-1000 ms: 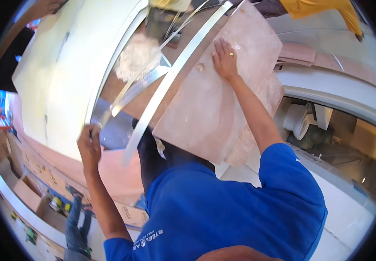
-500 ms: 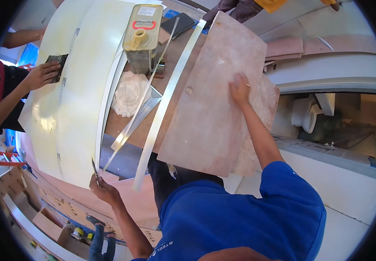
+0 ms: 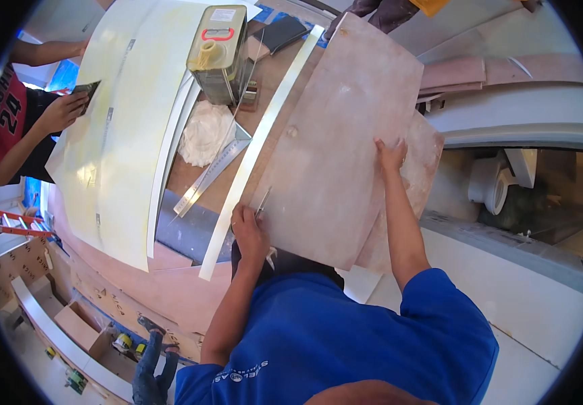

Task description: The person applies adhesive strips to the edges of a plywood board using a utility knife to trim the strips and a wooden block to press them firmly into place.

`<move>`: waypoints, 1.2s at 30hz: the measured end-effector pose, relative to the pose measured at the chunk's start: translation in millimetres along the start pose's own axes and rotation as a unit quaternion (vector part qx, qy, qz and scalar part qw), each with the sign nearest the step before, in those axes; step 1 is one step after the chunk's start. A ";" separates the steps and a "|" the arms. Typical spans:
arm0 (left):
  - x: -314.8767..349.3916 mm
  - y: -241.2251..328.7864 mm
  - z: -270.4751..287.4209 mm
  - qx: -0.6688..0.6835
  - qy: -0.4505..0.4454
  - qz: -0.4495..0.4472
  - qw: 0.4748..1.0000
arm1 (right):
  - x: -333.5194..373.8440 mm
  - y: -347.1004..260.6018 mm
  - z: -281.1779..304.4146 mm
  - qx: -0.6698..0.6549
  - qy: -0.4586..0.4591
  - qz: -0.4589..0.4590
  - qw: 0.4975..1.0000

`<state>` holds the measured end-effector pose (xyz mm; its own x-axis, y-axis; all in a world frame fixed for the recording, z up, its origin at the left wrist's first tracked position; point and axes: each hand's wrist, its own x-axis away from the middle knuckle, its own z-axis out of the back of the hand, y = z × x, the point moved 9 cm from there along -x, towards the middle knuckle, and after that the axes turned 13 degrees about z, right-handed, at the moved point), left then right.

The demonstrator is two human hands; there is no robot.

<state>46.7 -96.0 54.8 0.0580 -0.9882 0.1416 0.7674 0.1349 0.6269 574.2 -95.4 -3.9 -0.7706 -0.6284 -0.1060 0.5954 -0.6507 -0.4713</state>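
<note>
My left hand (image 3: 249, 233) is closed around a slim cutter knife (image 3: 263, 201), its narrow tip pointing up and away over a greyish-pink plywood board (image 3: 332, 148). That hand sits at the board's lower left edge, beside a long pale edging strip (image 3: 264, 145). My right hand (image 3: 391, 158) grips the board's right edge, thumb apart on top; some of its fingers are hidden. Beneath and to the right, a second board (image 3: 421, 152) sticks out. A metal square ruler (image 3: 212, 174) lies left of the strip, next to a crumpled whitish cloth-like bundle (image 3: 205, 131).
A metal can (image 3: 217, 64) with a red handle stands at the far side. On the left, a co-worker's hand (image 3: 65, 111) holds a dark flat piece over a large yellowish sheet (image 3: 126, 135). An orange ladder (image 3: 14, 223) is beyond; a toilet (image 3: 490, 185) is at right.
My left hand has come right with the cutter knife, from beside the yellowish sheet to the board's edge. My right hand has shifted from the board's face to its right edge.
</note>
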 end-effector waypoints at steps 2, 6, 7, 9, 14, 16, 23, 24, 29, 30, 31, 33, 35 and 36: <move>9.4 -4.0 -1.0 0.015 -0.022 -0.006 1.000 | 0.0 -6.7 3.5 -0.017 -0.005 0.003 1.000; 38.1 -30.5 6.5 0.037 -0.091 0.047 0.994 | 29.1 17.1 5.5 -0.033 0.025 0.029 0.999; 50.6 -36.1 12.2 0.057 -0.096 0.042 0.993 | 38.6 25.4 3.9 -0.039 0.027 0.050 0.998; 73.7 -55.0 27.8 0.091 -0.103 0.032 0.990 | 64.0 29.8 6.2 -0.055 0.017 0.053 0.997; 111.8 -104.2 64.6 0.113 -0.149 0.059 0.981 | 147.4 28.6 26.3 -0.079 -0.016 0.014 0.997; 126.9 -127.6 76.3 0.126 -0.164 0.077 0.975 | 183.2 24.9 36.4 -0.058 -0.030 0.006 0.998; 152.6 -157.5 94.4 0.206 -0.205 0.176 0.941 | 197.7 -20.9 61.2 0.052 -0.013 0.127 0.990; 147.4 -153.1 97.8 0.215 -0.204 0.185 0.937 | 176.7 -45.6 54.1 0.002 -0.033 0.181 0.983; 90.4 -101.3 91.6 0.124 -0.245 0.203 0.940 | 36.2 -177.5 -10.3 -0.094 -0.018 0.406 0.909; 64.0 -76.4 80.7 0.110 -0.238 0.177 0.949 | 9.8 -193.9 -29.9 -0.103 -0.025 0.413 0.905; 37.9 -54.8 62.3 0.140 -0.216 0.140 0.956 | -7.8 -206.6 -49.0 -0.112 -0.036 0.420 0.900; -23.1 10.6 24.7 0.206 -0.169 0.052 0.962 | -25.5 -219.8 -90.3 -0.060 -0.057 0.408 0.909; -85.1 93.1 2.4 0.189 -0.090 -0.079 0.975 | -24.5 -226.6 -120.0 0.085 -0.092 0.363 0.923; -119.6 114.5 -24.4 0.236 -0.144 -0.057 0.959 | -16.2 -229.3 -121.1 0.093 -0.085 0.359 0.925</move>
<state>143.2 35.9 90.9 -0.2410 -0.9465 0.2146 0.3797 0.1115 0.9184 422.7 115.6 -0.2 -0.1231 -0.9747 -0.1867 0.9807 -0.0907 -0.1730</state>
